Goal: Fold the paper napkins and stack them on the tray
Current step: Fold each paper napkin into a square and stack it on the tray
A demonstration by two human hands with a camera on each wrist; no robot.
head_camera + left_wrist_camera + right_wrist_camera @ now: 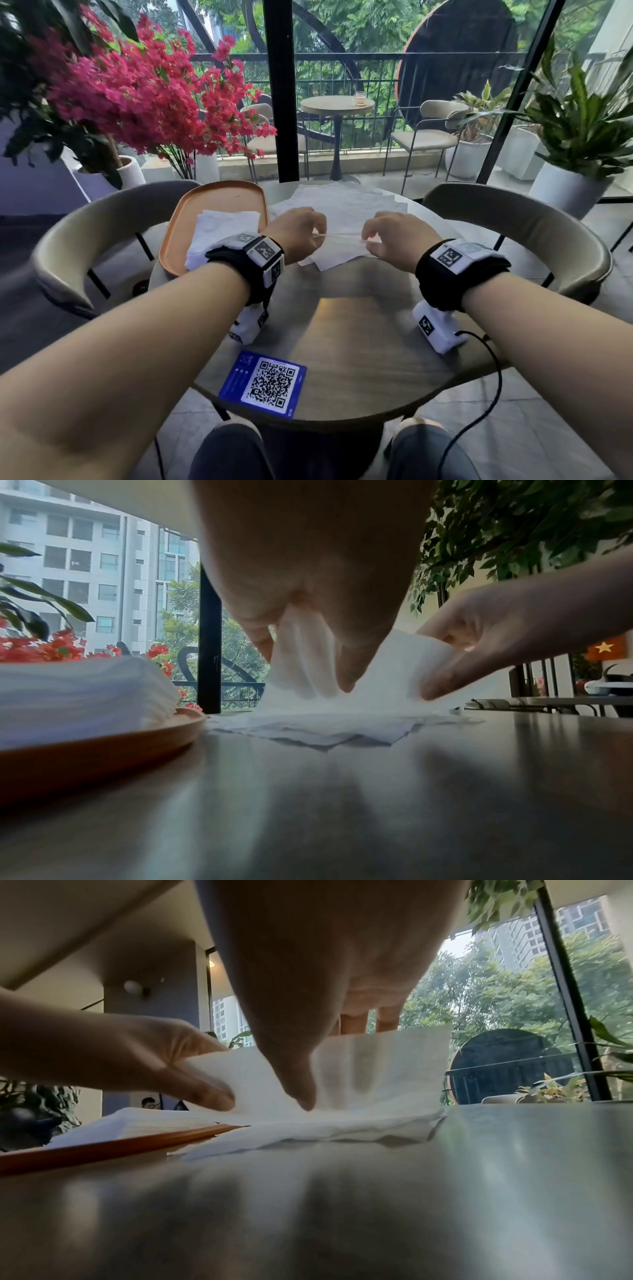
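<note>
A white paper napkin is lifted by its near edge over the round table. My left hand pinches its left end, and my right hand pinches its right end. Behind them lies a loose pile of unfolded napkins. The orange oval tray sits at the table's left and carries a stack of folded napkins.
A blue QR-code card lies near the table's front edge. Curved chair backs flank the table left and right. A black cable hangs off my right wrist. Pink flowers and potted plants stand beyond, by the glass wall.
</note>
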